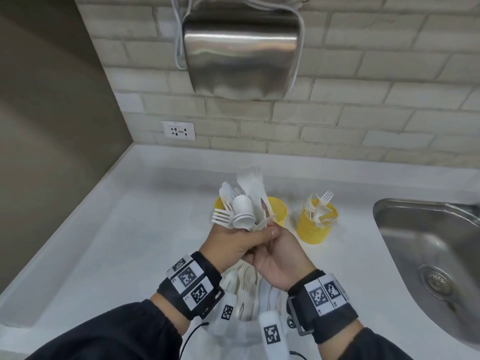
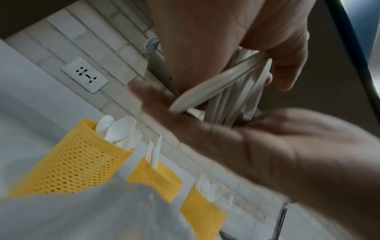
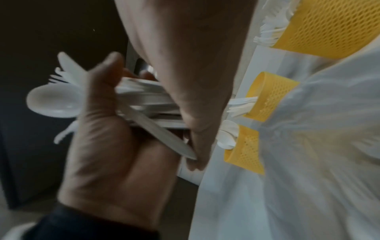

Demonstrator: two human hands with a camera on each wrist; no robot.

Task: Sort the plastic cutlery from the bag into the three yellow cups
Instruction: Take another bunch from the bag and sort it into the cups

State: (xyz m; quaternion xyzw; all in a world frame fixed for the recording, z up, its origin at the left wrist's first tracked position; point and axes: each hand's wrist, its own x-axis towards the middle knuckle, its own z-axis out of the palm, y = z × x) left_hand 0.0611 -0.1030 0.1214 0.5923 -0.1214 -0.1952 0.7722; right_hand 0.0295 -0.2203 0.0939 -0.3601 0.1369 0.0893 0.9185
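Cutlery bundle [image 1: 241, 203] gripped by both hands above counter [image 1: 130, 229]

Three cups [image 2: 69, 160] are lined up on the counter [image 1: 109, 229] before the wall, with the sink [image 1: 428, 245] set to their right. The bag [image 1: 244, 302] is laid nearest, and a cutlery bundle [image 1: 241, 206] is held above it by both hands.

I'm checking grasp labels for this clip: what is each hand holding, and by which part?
The left hand grips a bundle of cutlery by the handles. The right hand pinches one piece from that bundle, also at its handle end.
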